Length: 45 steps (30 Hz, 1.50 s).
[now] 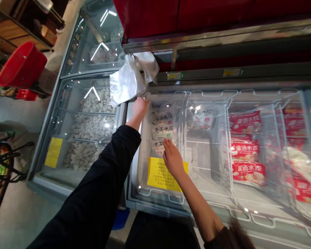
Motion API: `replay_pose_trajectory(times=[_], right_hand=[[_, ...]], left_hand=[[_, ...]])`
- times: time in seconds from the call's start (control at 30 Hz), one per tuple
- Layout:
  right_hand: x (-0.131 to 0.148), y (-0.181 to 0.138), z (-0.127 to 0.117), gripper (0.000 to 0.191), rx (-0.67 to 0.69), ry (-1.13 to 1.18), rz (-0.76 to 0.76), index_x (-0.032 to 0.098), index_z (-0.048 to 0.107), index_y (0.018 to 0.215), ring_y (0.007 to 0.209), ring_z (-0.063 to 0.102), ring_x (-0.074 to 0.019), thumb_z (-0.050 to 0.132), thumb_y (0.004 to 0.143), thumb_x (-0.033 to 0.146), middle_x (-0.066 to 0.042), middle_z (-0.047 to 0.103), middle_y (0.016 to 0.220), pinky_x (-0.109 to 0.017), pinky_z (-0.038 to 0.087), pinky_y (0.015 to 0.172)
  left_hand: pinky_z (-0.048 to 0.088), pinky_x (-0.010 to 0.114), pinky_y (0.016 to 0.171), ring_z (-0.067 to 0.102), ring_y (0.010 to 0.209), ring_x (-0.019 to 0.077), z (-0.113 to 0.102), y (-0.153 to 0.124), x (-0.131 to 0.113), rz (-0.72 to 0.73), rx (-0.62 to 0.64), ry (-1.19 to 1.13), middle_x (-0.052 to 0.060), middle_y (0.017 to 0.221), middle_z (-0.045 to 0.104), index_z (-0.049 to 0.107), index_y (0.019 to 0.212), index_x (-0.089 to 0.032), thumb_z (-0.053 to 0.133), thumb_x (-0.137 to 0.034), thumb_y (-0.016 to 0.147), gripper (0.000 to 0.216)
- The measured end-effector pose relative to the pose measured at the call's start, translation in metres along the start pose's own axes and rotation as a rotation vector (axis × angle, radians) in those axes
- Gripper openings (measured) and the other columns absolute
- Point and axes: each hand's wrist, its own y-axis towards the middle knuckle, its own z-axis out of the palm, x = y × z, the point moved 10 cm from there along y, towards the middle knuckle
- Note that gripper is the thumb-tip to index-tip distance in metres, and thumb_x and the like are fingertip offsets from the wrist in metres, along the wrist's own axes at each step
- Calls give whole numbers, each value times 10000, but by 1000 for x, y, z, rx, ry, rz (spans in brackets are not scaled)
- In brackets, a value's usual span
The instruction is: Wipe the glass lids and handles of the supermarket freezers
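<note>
My left hand (pixel 140 106) reaches far out in a black sleeve, its fingers closed on the lower edge of a thin clear plastic bag (pixel 128 81) that hangs by the freezer's upper rail. My right hand (pixel 172 158) lies open, fingers stretched, on the glass lid of the chest freezer (pixel 186 207), just above a yellow sticker (pixel 158 176). Under its fingertips, stacked white packs of dumplings (pixel 162 128) with black print fill a wire basket.
Red dumpling packs (pixel 246 148) lie in the baskets to the right. A second freezer (pixel 88 128) on the left holds loose white dumplings under glass. A red basket (pixel 22 65) and shelves stand at the far left, with grey floor below.
</note>
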Motion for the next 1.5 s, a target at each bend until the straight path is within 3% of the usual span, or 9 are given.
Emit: replay_pose_trajectory(times=[0.1,0.23,0.53,0.7,0.83,1.0,1.17,1.33,1.5], right_hand=[[2,1,8,639,49,-57,-12,88,511,1565,1601,338,-337,471,929,50,-135,419,1692,-548,375,1307],[1,1,10,693,83,-60,-19,65,451,1602,1624,280,-329,464,909,34,-142,387,1708,-547,350,1321],[2,-2,12,660,96,-18,61,111,464,1600,1640,247,-271,441,940,98,-121,390,1714,-534,277,1350],[12,-45,39,638,141,120,233,98,486,1573,1662,154,-251,447,936,114,-128,291,1758,-490,177,1372],[27,-92,63,645,156,225,332,99,521,1544,1660,165,-251,490,900,107,-143,317,1747,-480,147,1374],[43,-137,79,548,127,342,433,184,614,1471,1578,394,-261,540,931,237,-131,503,1644,-505,228,1346],[61,-162,82,473,35,561,524,265,687,1377,1349,650,-273,580,944,424,-103,699,1437,-530,444,1215],[78,-169,74,518,-113,762,558,303,680,1351,1061,778,-247,513,961,600,-66,797,1238,-450,632,940],[59,-170,25,600,-349,725,579,220,701,1279,1155,742,-286,534,913,665,-93,809,1177,-448,592,1005]], left_hand=[[462,482,1129,631,1341,384,0,7,-6,15,-1,20,298,1278,704,565,1166,76,354,-433,1147,552],[527,454,1072,700,1259,321,-1,-23,10,-2,-41,53,236,1293,726,547,1275,-74,451,-452,1117,421],[551,386,895,761,1077,329,23,-196,131,-85,26,-6,168,1125,779,549,1215,-205,490,-499,1077,330],[571,423,907,754,1073,332,42,-303,200,-98,88,-124,186,1146,757,561,1198,-178,552,-345,1047,225],[518,432,1086,661,1293,303,51,-341,224,-19,126,-268,208,1313,683,562,1284,-136,628,-164,957,335],[511,432,1104,682,1247,278,39,-336,229,83,176,-441,168,1272,716,626,1275,-146,562,-166,995,288],[474,484,1150,638,1320,307,7,-354,222,160,170,-588,186,1342,698,613,1366,-142,361,-310,1096,406],[465,436,1194,620,1387,274,15,-391,168,334,407,-693,138,1441,691,630,1433,-162,224,-507,1116,619],[292,391,1314,396,1578,212,21,-396,116,484,603,-681,59,1619,543,606,1507,-207,98,-550,1107,731]])
